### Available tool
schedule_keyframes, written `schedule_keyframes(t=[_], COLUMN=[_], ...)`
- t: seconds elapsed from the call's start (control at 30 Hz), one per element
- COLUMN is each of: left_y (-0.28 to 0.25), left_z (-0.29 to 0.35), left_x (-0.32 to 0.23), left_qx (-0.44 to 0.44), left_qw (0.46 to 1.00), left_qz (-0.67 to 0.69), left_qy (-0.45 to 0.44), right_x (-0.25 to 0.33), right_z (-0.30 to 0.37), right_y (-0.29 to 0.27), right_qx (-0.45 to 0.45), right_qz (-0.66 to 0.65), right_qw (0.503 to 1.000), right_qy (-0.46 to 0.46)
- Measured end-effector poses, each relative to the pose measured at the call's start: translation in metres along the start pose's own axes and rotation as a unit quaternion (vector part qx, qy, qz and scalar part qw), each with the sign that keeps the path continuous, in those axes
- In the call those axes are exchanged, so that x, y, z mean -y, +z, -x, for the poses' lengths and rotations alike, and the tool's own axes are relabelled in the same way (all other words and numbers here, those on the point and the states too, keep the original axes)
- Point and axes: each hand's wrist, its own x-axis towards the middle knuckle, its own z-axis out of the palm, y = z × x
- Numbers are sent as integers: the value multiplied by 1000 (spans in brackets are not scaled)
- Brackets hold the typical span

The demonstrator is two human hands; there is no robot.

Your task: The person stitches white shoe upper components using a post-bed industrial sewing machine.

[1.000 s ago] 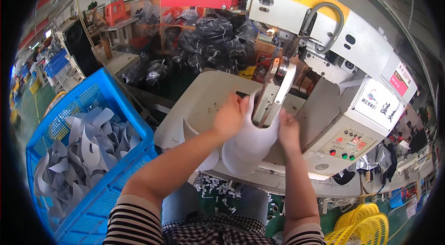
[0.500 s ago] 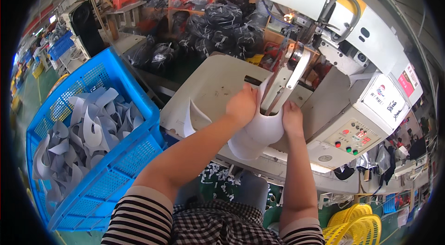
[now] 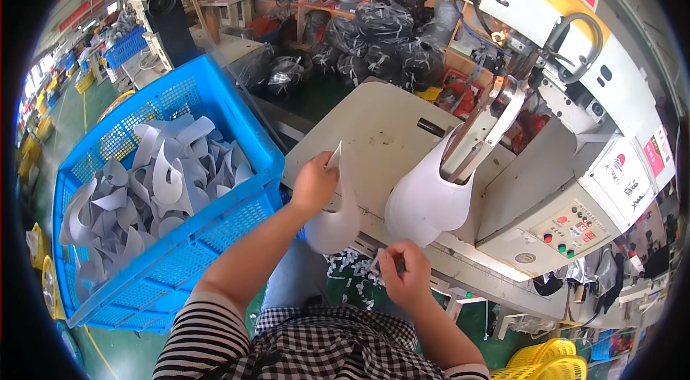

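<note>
My left hand [image 3: 316,182] is closed on a white crescent-shaped piece [image 3: 341,225], thin and flexible. One pointed end rises above the fingers and the rounded middle hangs past the table's front edge. A wide white curved piece [image 3: 424,200] hangs around the narrow arm [image 3: 478,139] of a machine [image 3: 557,193], apart from both hands. Below this piece, near the front edge, my right hand [image 3: 408,276] has its fingers curled together. A tiny pale bit shows at its fingertips, too small to name.
To the left stands a blue plastic crate [image 3: 251,164] heaped with white curved pieces [image 3: 169,172]. Black bags [image 3: 381,28] are piled behind the machine table [image 3: 359,121]. White scraps [image 3: 352,272] litter the floor below, and yellow baskets [image 3: 546,362] stand at lower right.
My hands have left the piece on the machine arm, which stays there. The left hand has taken hold of the crescent-shaped piece from the table's left; the right has moved down toward me.
</note>
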Motion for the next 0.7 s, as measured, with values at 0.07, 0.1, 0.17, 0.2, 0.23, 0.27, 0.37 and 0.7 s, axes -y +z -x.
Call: schedule_keyframes(t=[0.07, 0.1, 0.17, 0.2, 0.23, 0.27, 0.37, 0.7], left_y=[-14, -18, -28, -30, -30, -32, -47, -17], left_z=[26, 37, 47, 51, 56, 61, 55, -1], left_x=[-32, -47, -64, -73, -81, -89, -120, -194], left_qx=[28, 60, 34, 9, 15, 69, 273, 360], left_qw=[995, 979, 964, 909, 906, 920, 881, 863], left_qz=[90, 181, 89, 2, 8, 77, 335, 303], left_qy=[36, 72, 248, 416, 424, 378, 193, 186], right_x=[6, 5, 11, 20, 26, 26, 24, 31], right_z=[-20, -35, -53, -57, -61, -65, -78, -101], right_y=[7, 7, 4, -3, -10, -16, -54, -121], right_qx=[6, -72, -154, -53, 49, 58, 31, 71], right_qz=[-41, -49, -57, -200, -335, -370, -382, -404], right_qw=[999, 996, 984, 977, 927, 908, 919, 889], right_qy=[-9, -35, -63, 51, 161, 189, 88, 205])
